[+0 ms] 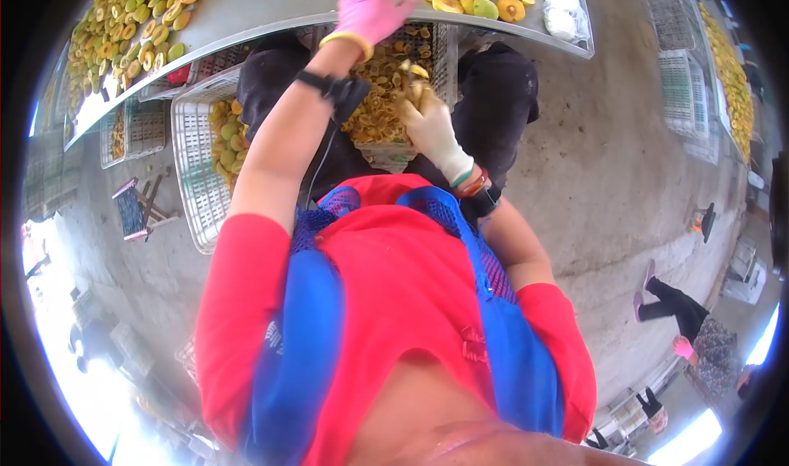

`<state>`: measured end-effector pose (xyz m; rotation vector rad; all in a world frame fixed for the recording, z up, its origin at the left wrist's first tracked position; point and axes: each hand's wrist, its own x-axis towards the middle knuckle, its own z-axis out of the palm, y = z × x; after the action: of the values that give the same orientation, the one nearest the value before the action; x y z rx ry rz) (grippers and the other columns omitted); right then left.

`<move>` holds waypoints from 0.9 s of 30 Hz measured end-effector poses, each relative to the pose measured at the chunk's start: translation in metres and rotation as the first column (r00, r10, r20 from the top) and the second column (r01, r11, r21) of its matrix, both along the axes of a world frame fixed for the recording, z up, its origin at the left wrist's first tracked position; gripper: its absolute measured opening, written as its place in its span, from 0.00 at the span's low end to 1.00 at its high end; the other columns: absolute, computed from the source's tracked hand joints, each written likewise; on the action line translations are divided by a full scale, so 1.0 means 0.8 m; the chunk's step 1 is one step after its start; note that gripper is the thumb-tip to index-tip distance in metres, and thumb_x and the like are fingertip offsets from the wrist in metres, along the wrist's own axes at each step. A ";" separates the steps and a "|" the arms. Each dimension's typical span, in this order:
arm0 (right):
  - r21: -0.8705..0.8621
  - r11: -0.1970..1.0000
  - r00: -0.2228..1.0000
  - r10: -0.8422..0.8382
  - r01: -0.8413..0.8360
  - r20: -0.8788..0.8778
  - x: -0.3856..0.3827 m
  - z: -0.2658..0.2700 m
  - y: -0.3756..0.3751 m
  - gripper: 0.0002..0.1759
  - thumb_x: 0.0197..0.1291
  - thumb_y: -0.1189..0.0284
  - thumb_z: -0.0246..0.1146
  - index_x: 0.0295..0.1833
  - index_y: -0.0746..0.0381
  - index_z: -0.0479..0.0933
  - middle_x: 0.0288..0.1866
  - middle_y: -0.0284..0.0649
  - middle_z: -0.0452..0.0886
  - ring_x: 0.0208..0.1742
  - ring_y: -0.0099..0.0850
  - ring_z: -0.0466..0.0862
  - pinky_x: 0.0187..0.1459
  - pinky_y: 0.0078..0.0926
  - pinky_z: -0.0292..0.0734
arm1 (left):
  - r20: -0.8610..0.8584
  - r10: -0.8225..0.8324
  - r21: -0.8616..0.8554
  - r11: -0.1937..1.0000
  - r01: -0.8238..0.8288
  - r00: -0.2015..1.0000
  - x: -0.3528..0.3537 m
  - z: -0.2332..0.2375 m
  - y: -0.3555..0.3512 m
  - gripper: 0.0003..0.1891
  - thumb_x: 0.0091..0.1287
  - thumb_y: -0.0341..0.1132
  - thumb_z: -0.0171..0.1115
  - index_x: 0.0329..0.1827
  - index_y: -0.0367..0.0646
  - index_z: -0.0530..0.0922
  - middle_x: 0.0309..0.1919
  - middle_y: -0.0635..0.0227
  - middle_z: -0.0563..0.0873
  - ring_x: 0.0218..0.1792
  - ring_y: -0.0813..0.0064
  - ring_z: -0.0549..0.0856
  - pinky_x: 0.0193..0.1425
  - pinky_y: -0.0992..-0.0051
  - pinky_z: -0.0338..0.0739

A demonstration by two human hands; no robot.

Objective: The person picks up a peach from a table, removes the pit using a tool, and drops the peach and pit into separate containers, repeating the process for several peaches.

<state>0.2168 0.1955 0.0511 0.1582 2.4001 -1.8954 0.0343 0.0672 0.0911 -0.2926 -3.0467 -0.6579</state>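
Fingers [394, 11] splayed, pink-gloved left hand [371, 12]; stained white-gloved right hand [433, 129] curled, both holds unclear

Folding stool [131, 211] L, wht plastic bag [563, 12] up top, stacked crates [680, 94] upper R, person [713, 349] lower R

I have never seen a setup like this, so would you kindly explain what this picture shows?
There is no machine here: a person works with two gloved hands. The one picture comes from a camera worn on their head, looking forward and down, so their red shirt fills the middle.

On the grey metal table lie a heap of green-and-yellow fruit, cut fruit pieces and a white plastic bundle.

The left hand, in a pink glove, is blurred at the table's edge. The right hand, in a whitish glove, has a small yellow piece at its fingertips, above yellow-brown scraps; its exact grip is unclear.
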 end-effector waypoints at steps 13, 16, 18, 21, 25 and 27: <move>-0.309 0.949 0.915 0.078 0.053 0.396 -0.003 0.034 0.025 0.08 0.67 0.69 0.60 0.44 0.62 0.72 0.21 0.31 0.73 0.15 0.22 0.73 0.17 0.25 0.67 | 0.120 -0.134 0.469 0.881 0.063 0.984 -0.044 -0.046 0.072 0.29 0.64 0.45 0.72 0.63 0.40 0.75 0.49 0.61 0.88 0.49 0.68 0.87 0.54 0.71 0.79; -0.312 0.949 0.982 0.017 0.042 0.186 -0.004 0.017 0.024 0.07 0.67 0.71 0.62 0.46 0.62 0.73 0.22 0.29 0.71 0.19 0.19 0.71 0.19 0.22 0.66 | 0.132 -0.265 0.705 0.702 0.097 0.955 0.003 0.001 0.036 0.26 0.67 0.40 0.70 0.65 0.41 0.74 0.46 0.69 0.87 0.42 0.78 0.85 0.44 0.79 0.78; -0.391 0.920 0.997 0.000 0.028 0.071 -0.008 0.020 0.020 0.07 0.67 0.72 0.62 0.46 0.61 0.73 0.23 0.28 0.71 0.21 0.17 0.71 0.20 0.21 0.65 | 0.201 -0.386 0.818 0.572 0.062 0.900 0.017 0.004 0.013 0.25 0.70 0.38 0.69 0.66 0.41 0.72 0.44 0.72 0.84 0.35 0.86 0.81 0.35 0.83 0.75; -0.571 0.820 0.999 -0.007 0.036 0.053 -0.010 0.047 0.011 0.04 0.67 0.76 0.62 0.44 0.61 0.74 0.25 0.27 0.72 0.22 0.16 0.69 0.21 0.19 0.64 | 0.337 -0.364 0.822 0.563 -0.083 0.868 0.081 0.054 -0.015 0.25 0.73 0.41 0.66 0.68 0.42 0.70 0.45 0.68 0.84 0.32 0.86 0.79 0.35 0.83 0.76; -0.347 0.937 0.992 -0.007 -0.037 -0.125 -0.007 0.068 0.002 0.05 0.66 0.76 0.63 0.42 0.63 0.74 0.24 0.29 0.73 0.23 0.15 0.71 0.22 0.22 0.67 | 0.316 -0.358 0.882 0.452 -0.133 0.879 0.126 0.054 -0.033 0.23 0.80 0.51 0.51 0.68 0.44 0.72 0.54 0.70 0.80 0.49 0.83 0.82 0.41 0.81 0.80; -0.019 0.994 0.929 0.098 -0.112 -0.358 -0.006 0.065 0.004 0.06 0.67 0.76 0.62 0.45 0.67 0.75 0.28 0.30 0.74 0.28 0.17 0.73 0.29 0.20 0.70 | 0.243 -0.366 0.888 0.456 -0.055 0.898 0.147 0.067 -0.036 0.24 0.81 0.52 0.48 0.68 0.45 0.73 0.55 0.70 0.80 0.50 0.82 0.82 0.42 0.81 0.80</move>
<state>0.2118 0.1991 0.1035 -0.3419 2.5207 -2.0706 0.1516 0.0384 0.1449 -0.4336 -2.4352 -2.4436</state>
